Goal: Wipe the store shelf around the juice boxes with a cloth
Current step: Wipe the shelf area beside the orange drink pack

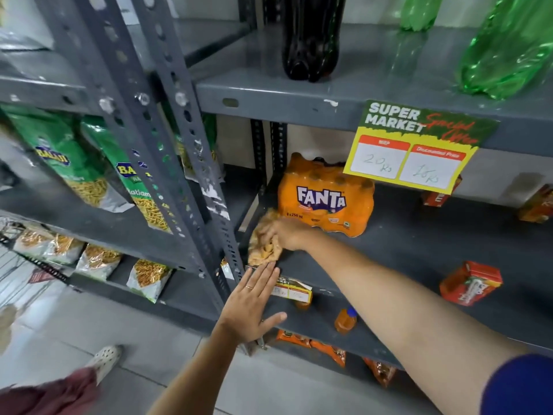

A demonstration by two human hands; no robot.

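The right hand's [285, 233] fingers are curled down over a crumpled yellow-orange cloth [263, 244], pressing it flat against the grey shelf [404, 244] at its front left corner. The left hand [253, 304] is flat, fingers straight and close together with the thumb out to the side, a ring on one finger; its fingertips reach the shelf's front edge just below the cloth, partly covering a small price label [294, 290].

Just behind the cloth, touching the right hand, a shrink-wrapped Fanta pack [326, 199] blocks the back of that corner. A perforated steel upright [191, 163] bounds it on the left. Red juice boxes stand well apart to the right: one [469, 283] near the front, others [535, 205] at the back. A yellow special-offer sign [416, 148] hangs from the shelf above.
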